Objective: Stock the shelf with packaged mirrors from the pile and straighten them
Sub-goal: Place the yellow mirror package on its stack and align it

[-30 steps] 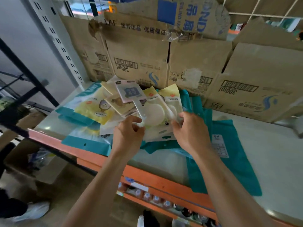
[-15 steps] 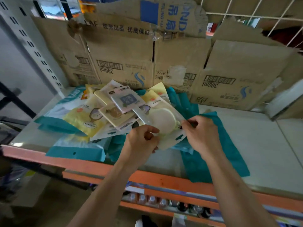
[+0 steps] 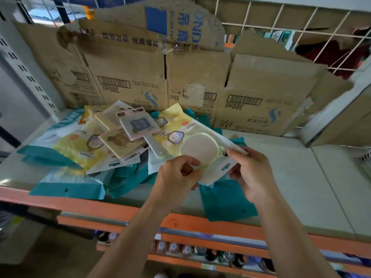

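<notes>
Pinching one mirror pack point(image 3: 200, 146) by its near edge, the left hand point(image 3: 176, 177) clamps thumb and curled fingers on the lower corner, and the right hand point(image 3: 251, 173) nips the hang-hole end. The pack's far end overlaps the pile point(image 3: 112, 141) on the shelf point(image 3: 301, 177). Slick film held only at the corners may slip, or drag neighbours toward the orange lip point(image 3: 100, 205). Boxes point(image 3: 261, 101) behind read "300ml", upside down. The pack's own lettering is too small to read.
</notes>
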